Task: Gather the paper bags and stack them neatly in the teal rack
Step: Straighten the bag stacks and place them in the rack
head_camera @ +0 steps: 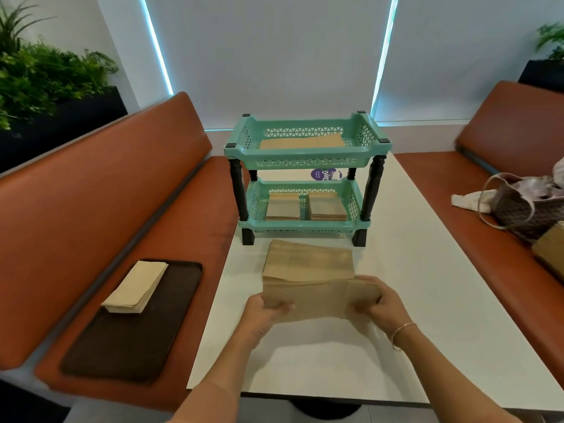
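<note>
Both hands hold one thick stack of flat brown paper bags [317, 296] over the white rectangular surface [412, 270], in front of the person. The left hand [262, 312] grips the left end of the stack, with the thumb lying on the front face. The right hand [383, 305] grips the right end, fingers curled around the edge; a thin bracelet [403, 329] sits on that wrist. The far part of the stack lies flat toward the rack, while the near part is bent up between the two hands.

The teal plastic rack with two tiers and black posts [306, 175] stands on the surface just behind the held stack, apart from it. Its upper tray has one flat brown bag [300, 143] inside. The lower tray has two neat piles of smaller brown bags [305, 206], side by side.

On the orange bench seat [100, 190] at the left there is a dark brown tray [146, 328], and a pile of paler folded paper bags [135, 286] rests on its far end. On the right bench there is a woven bag with cloth [525, 203]. Green plants [45, 74] stand behind the left bench.
</note>
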`<state>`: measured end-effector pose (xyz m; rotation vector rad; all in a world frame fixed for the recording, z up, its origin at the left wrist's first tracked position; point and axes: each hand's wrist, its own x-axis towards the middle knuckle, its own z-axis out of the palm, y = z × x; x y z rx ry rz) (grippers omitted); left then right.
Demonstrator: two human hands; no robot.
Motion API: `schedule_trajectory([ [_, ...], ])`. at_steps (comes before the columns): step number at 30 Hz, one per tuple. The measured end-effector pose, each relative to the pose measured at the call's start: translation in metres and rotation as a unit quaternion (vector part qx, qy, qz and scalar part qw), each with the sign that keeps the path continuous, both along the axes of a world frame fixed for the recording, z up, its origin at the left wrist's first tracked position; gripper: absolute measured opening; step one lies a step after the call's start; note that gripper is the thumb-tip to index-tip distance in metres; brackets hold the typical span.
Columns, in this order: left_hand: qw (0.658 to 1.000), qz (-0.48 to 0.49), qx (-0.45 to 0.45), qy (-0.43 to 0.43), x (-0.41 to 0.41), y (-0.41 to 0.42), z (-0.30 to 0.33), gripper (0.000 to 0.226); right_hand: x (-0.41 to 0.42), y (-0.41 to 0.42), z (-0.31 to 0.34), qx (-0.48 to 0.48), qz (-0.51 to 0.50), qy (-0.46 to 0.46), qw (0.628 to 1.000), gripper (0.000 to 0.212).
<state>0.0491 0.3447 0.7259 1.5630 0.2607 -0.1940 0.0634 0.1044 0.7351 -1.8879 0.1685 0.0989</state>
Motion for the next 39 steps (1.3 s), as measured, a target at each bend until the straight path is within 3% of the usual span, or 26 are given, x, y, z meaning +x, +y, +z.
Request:
schedule_trajectory([
  [4,0.999,0.007,0.03,-0.017,0.008,-0.004,0.014,0.037,0.014,-0.002,0.004,-0.034,0.012,0.025,0.999,0.019],
  [10,0.991,0.013,0.065,-0.114,0.041,-0.01,0.097,0.03,0.048,-0.008,0.088,0.019,0.005,-0.079,0.997,0.024],
  [17,0.955,-0.003,0.195,-0.223,0.074,-0.015,0.217,0.025,0.082,-0.021,0.199,0.078,0.056,-0.172,0.98,0.05],
  [22,0.923,-0.025,0.281,-0.261,0.1,-0.01,0.288,0.018,0.117,-0.021,0.269,-0.058,0.097,-0.239,0.965,0.056],
  [25,0.924,-0.026,0.264,-0.274,0.119,-0.004,0.316,0.024,0.143,-0.012,0.301,-0.121,0.081,-0.257,0.955,0.072],
  [28,0.944,-0.02,0.193,-0.268,0.143,0.002,0.329,0.035,0.169,-0.006,0.318,0.006,0.045,-0.227,0.973,0.081],
  [30,0.957,0.002,0.14,-0.255,0.163,0.006,0.33,0.038,0.184,0.0,0.318,0.093,0.04,-0.184,0.978,0.071],
  [33,0.968,0.016,0.102,-0.229,0.194,0.01,0.329,0.039,0.207,0.013,0.307,0.092,0.019,-0.161,0.982,0.053],
  [37,0.968,0.067,0.166,-0.178,0.239,0.016,0.312,0.044,0.239,0.036,0.292,-0.031,-0.055,-0.166,0.984,0.026],
  [39,0.952,0.08,0.261,-0.138,0.259,0.017,0.304,0.056,0.252,0.045,0.285,-0.153,-0.064,-0.121,0.979,0.01],
])
